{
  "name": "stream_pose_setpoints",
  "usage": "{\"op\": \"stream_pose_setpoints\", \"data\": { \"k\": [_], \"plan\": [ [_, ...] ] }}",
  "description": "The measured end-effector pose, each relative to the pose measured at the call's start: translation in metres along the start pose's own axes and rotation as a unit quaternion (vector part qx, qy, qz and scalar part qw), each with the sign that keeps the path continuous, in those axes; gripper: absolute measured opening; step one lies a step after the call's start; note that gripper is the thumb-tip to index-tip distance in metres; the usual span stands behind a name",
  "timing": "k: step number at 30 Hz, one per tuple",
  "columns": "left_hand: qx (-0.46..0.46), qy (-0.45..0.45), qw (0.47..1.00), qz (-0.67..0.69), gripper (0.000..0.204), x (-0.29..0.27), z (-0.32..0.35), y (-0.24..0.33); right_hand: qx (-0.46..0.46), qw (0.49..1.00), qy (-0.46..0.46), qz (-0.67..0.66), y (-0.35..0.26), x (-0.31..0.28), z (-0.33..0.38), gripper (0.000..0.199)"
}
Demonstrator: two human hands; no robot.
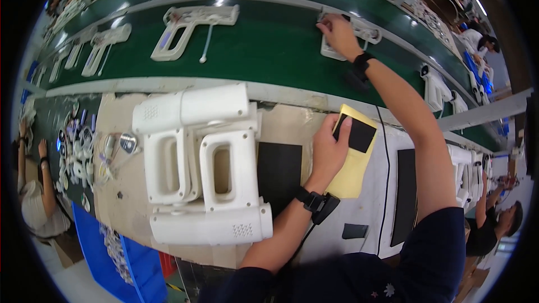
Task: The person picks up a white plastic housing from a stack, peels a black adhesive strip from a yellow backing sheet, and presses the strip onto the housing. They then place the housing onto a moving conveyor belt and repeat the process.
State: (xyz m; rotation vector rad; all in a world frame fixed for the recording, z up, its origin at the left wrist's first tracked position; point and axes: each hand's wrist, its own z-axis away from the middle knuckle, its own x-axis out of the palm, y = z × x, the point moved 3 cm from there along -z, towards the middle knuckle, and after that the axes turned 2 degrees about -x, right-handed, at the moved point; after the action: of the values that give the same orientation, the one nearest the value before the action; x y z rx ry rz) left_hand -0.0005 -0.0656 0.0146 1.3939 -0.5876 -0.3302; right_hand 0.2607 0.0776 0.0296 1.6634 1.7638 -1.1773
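A yellow backing sheet (352,168) carrying one black rectangular adhesive label (359,134) is seen on the bench — the left hand (328,148) rests on it. No packages, signs or screens are shown.

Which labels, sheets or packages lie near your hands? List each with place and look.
Yellow backing sheet: on bench, under left hand; rectangular, tilted.
Black sticker: on that sheet's top; rectangular.
Black pad: bench centre, right of two white casings.
Right hand: on a conveyor casing.
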Motion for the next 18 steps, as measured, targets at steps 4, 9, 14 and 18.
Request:
{"op": "stream_pose_setpoints", "data": {
  "k": [4,9,14,18],
  "plan": [
    [-0.009,-0.007,1.0,-0.023,0.035,0.002,0.001,-0.005,-0.115,0.986,0.044,0.112,-0.034,-0.025,-0.016,0.018],
    [0.038,0.029,0.998,-0.032,0.033,0.002,0.001,-0.008,-0.237,0.943,-0.118,-0.201,-0.222,-0.05,-0.013,0.023],
    [0.068,-0.034,0.964,-0.256,0.018,0.001,0.004,-0.028,-0.317,0.89,-0.285,-0.16,-0.303,-0.024,0.013,0.054],
    [0.221,0.034,0.963,-0.15,0.019,-0.001,0.001,-0.032,-0.281,0.891,-0.314,-0.167,-0.32,-0.015,0.009,0.06]
  ]
}}
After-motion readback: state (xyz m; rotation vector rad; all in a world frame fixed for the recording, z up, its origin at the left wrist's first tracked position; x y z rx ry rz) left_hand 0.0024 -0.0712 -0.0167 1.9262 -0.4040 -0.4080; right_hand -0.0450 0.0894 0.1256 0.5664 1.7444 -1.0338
